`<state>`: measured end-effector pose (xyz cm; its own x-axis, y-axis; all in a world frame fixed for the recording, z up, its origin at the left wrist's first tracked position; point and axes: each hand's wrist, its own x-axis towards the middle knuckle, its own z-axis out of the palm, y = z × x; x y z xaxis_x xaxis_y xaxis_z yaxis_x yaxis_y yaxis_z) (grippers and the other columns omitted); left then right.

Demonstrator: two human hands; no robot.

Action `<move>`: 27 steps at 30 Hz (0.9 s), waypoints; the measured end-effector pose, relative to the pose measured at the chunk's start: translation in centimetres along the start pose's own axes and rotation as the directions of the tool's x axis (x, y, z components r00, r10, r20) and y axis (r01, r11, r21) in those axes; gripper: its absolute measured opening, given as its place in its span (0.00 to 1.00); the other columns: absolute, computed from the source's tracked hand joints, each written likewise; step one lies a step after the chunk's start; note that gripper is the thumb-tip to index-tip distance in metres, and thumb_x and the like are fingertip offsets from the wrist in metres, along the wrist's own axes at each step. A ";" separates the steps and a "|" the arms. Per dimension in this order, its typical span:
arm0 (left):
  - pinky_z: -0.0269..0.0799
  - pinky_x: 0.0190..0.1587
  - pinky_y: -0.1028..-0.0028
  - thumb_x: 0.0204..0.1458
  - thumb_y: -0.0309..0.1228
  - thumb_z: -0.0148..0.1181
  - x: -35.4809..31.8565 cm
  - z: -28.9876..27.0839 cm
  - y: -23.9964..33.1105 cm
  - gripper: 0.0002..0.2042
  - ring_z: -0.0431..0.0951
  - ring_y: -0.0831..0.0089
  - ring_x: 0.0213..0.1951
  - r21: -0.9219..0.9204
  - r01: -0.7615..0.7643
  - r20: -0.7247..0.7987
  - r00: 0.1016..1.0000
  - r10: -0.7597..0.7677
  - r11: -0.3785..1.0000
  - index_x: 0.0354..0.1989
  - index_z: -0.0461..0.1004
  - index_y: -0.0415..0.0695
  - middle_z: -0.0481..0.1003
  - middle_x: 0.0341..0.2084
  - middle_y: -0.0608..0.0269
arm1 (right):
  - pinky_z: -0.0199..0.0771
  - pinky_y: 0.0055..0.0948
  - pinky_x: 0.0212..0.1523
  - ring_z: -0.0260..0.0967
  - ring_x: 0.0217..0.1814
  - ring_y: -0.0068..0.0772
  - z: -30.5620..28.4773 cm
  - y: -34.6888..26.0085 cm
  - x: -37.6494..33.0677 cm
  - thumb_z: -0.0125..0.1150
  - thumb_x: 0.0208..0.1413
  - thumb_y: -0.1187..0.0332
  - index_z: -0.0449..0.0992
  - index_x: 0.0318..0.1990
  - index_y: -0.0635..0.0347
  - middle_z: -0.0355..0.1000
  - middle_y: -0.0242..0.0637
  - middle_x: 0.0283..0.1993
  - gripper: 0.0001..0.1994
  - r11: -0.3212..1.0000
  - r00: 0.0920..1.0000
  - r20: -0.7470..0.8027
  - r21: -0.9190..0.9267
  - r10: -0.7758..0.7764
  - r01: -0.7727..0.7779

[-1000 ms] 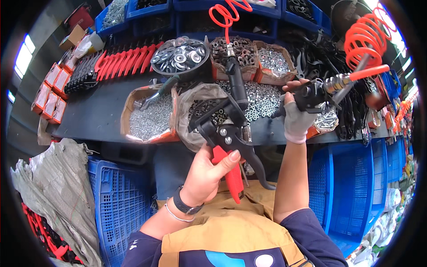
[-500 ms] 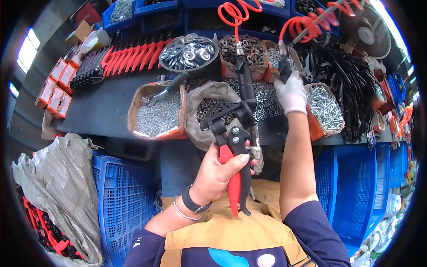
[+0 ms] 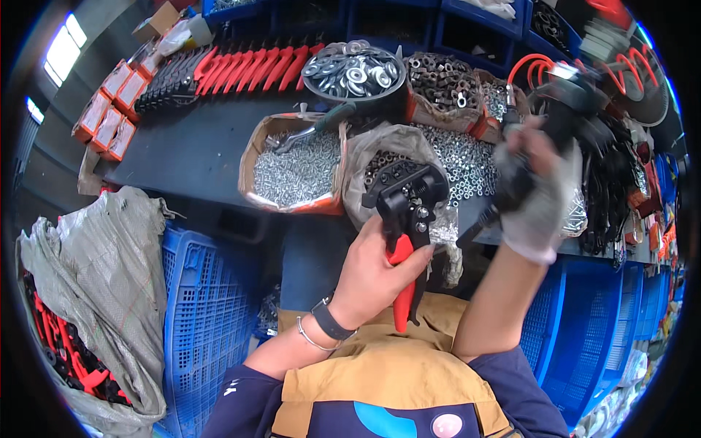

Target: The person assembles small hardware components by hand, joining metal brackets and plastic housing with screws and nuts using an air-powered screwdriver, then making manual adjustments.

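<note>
My left hand (image 3: 381,271) is closed round a plier-like hand tool (image 3: 404,296) with a red handle and a black handle. Its wide black head, fitted with bolts, points up in front of the plastic-lined box of dark nuts (image 3: 381,162). My right hand (image 3: 546,197), in a white glove with bare fingertips, is smeared by motion. It grips a black air screwdriver (image 3: 513,186), whose thin end slants down towards the left hand's tool, apart from it. A second dark tool (image 3: 573,102), also blurred, is just above the right hand; how it is held is unclear.
Across the dark bench (image 3: 179,175) stand a carton of small screws (image 3: 296,175), a bowl of washers (image 3: 354,73) and a carton of nuts (image 3: 447,80). Loose nuts (image 3: 467,164) lie beside them. Red-handled tools (image 3: 255,69) line the back. Blue crates (image 3: 208,328) flank me.
The air screwdriver has left the left hand's tool and swung right with my gloved hand, which came nearer. The left hand's tool has turned slightly. The whole view has shifted.
</note>
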<state>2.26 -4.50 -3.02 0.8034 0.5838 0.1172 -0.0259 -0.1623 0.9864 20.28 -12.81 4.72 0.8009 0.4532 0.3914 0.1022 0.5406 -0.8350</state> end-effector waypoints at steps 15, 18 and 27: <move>0.70 0.41 0.68 0.48 0.34 0.64 -0.7 2.7 0.3 0.18 0.74 0.64 0.34 -0.211 0.041 0.079 0.997 -0.025 0.977 0.45 0.69 0.38 0.72 0.30 0.58 | 0.73 0.28 0.42 0.59 0.56 0.44 0.7 -6.4 -5.9 0.59 0.49 0.68 0.60 0.59 0.65 0.62 0.48 0.57 0.29 0.836 0.789 0.277 0.133 -0.548 0.533; 0.69 0.45 0.71 0.49 0.33 0.64 -0.8 2.3 1.7 0.17 0.74 0.70 0.38 -0.282 0.138 0.155 0.983 -0.097 0.949 0.44 0.69 0.38 0.73 0.35 0.58 | 0.70 0.29 0.45 0.60 0.53 0.42 0.8 -6.7 -6.0 0.58 0.50 0.69 0.61 0.59 0.65 0.63 0.46 0.54 0.27 0.837 0.792 0.270 0.162 -0.547 0.523; 0.70 0.49 0.74 0.56 0.28 0.59 -1.1 -1.2 1.5 0.19 0.72 0.78 0.44 -0.614 0.237 0.184 0.971 -0.156 0.753 0.54 0.63 0.40 0.72 0.42 0.65 | 0.70 0.20 0.29 0.68 0.32 0.21 2.6 -3.1 -0.1 0.61 0.51 0.74 0.67 0.50 0.65 0.71 0.36 0.35 0.19 0.975 0.999 -0.028 -0.221 -0.033 0.026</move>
<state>0.65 -4.40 -1.56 0.8930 0.4459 -0.0612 -0.1941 0.5042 0.8415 18.38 -12.70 8.32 0.8130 0.4157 0.4076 0.2503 0.3824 -0.8894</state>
